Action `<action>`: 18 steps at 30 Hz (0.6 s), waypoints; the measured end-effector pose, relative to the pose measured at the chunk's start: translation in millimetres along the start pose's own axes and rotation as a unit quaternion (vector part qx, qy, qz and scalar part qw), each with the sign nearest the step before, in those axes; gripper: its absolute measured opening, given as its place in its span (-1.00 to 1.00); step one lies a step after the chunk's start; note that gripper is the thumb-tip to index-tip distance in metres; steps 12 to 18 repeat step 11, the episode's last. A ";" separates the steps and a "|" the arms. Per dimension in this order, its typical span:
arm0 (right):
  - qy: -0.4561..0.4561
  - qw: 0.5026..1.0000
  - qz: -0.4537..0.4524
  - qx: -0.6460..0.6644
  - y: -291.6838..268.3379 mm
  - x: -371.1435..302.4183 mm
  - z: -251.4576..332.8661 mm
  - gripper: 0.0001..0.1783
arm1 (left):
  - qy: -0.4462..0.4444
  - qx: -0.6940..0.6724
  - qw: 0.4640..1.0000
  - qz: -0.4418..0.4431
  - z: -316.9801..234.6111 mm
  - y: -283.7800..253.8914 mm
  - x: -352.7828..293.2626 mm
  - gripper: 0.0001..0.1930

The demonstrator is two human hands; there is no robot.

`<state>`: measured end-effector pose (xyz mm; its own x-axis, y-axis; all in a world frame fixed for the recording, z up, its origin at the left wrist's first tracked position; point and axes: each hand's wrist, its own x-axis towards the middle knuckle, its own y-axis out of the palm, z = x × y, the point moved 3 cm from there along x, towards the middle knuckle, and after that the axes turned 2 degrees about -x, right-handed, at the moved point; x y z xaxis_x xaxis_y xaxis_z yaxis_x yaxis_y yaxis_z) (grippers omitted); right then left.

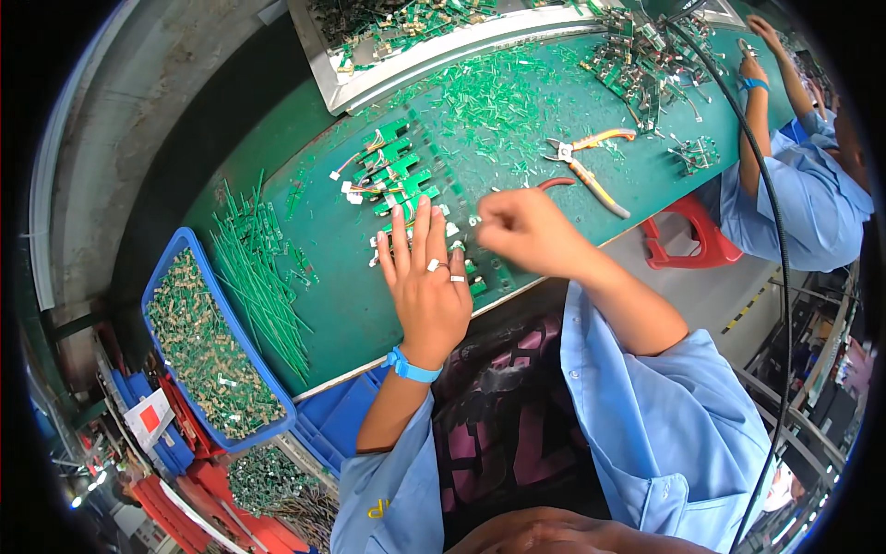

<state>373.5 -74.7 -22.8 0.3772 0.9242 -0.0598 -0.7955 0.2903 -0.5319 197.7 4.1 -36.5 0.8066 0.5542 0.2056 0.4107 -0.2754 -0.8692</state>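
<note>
My left hand lies flat with fingers stretched over the near part of a row of small green circuit boards. White connectors and short wires stick out from the boards' left side. Just right of the row, my right hand is closed with its fingers curled in, slightly blurred. Whatever it may hold is hidden. A narrow dark green strip runs along the boards' right side, between them and my right hand. Beyond that hand rest diagonal cutters with orange and yellow handles, their jaws apart.
Long thin green strips are piled at left, beside a blue bin full of small parts. Green scraps cover the far worktop. Assembled boards heap at far right. A black cable hangs near a co-worker.
</note>
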 end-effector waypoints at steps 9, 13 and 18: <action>0.057 0.927 0.053 0.366 -29.8 -21.2 -38.4 -0.79 | 0.071 -0.324 0.943 -0.006 -1.8 -54.4 11.7 0.03; -0.008 0.957 0.071 0.281 -38.4 -16.9 -25.5 -0.80 | 0.119 -0.522 0.840 0.089 34.7 -93.2 26.4 0.05; -0.008 0.957 0.071 0.281 -38.4 -16.9 -25.5 -0.80 | 0.119 -0.522 0.840 0.089 34.7 -93.2 26.4 0.05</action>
